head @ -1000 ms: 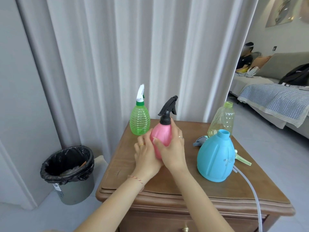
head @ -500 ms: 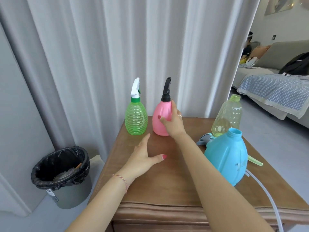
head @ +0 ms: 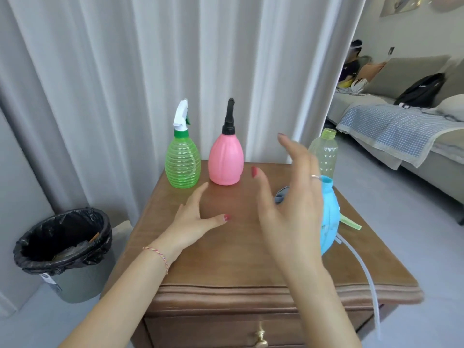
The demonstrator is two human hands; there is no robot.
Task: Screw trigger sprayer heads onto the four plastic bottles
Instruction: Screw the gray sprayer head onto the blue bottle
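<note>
Wooden table (head: 241,249) is seen with a smooth, satin-gloss finish. Green bottle (head: 182,165) is ribbed translucent plastic; pink bottle (head: 225,160) is opaque smooth plastic with a slight sheen. Blue bottle (head: 329,212) is opaque matt plastic. Curtain (head: 125,71) is matt pleated cloth. Bin liner (head: 62,237) is glossy crinkled plastic.

hands: red nail polish | left wrist: braided string bracelet (head: 160,257) | right finger: thin ring (head: 315,176) | arms bare
</note>
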